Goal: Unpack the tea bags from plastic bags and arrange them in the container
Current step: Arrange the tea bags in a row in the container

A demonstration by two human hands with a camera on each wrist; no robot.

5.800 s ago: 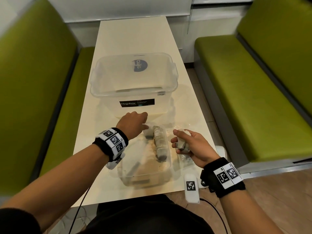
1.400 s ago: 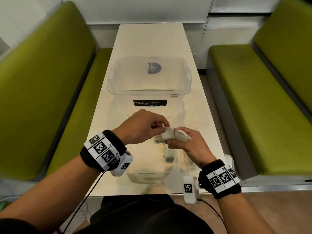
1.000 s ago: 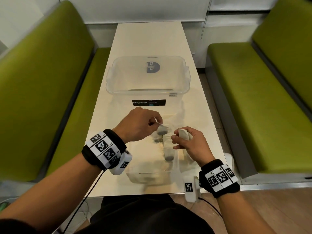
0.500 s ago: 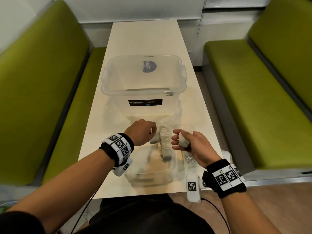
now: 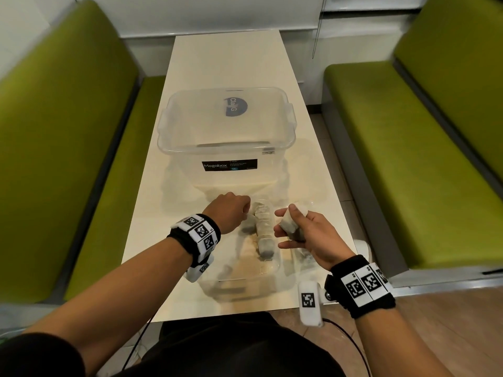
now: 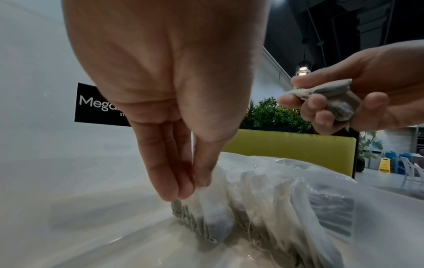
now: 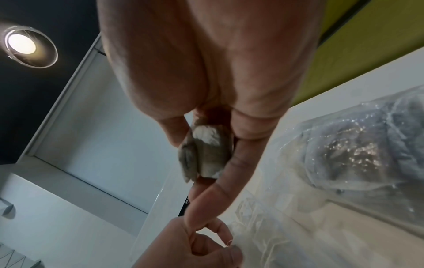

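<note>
A long cream surface (image 5: pixel 228 63) runs away from me between two green benches (image 5: pixel 62 148), with a white wall at the far end. On it, straight ahead, stands the clear container (image 5: pixel 226 126) with a black "Megabox" label (image 5: pixel 229 165) on its near wall and a blue round sticker on the far one; I see no tea bags inside it.

Nearer to me lies a clear plastic bag (image 5: pixel 253 268) with its mouth toward the container, and a row of tea bags (image 5: pixel 262 227) stands packed on edge inside it. My left hand (image 5: pixel 230 212) reaches down at the far end of that row. In the left wrist view its fingertips (image 6: pixel 181 188) and thumb come together in a pinch on the white paper top of the end tea bag (image 6: pixel 206 204), which sits among the others at the bag's mouth.

My right hand (image 5: pixel 307 235) is raised just to the right of the row, apart from the surface, palm turned inward. Its fingers curl around a small bunch of tea bags (image 5: pixel 290 223); in the right wrist view the bunch (image 7: pixel 206 156) is clamped between thumb and fingers, grey and white sides showing. How many are in the bunch I cannot tell.

A second plastic bag (image 7: pixel 358 150), full of dark tea bags, lies on the surface to the right of my right hand. Both wrists wear black bands with printed square markers (image 5: pixel 364 284).
</note>
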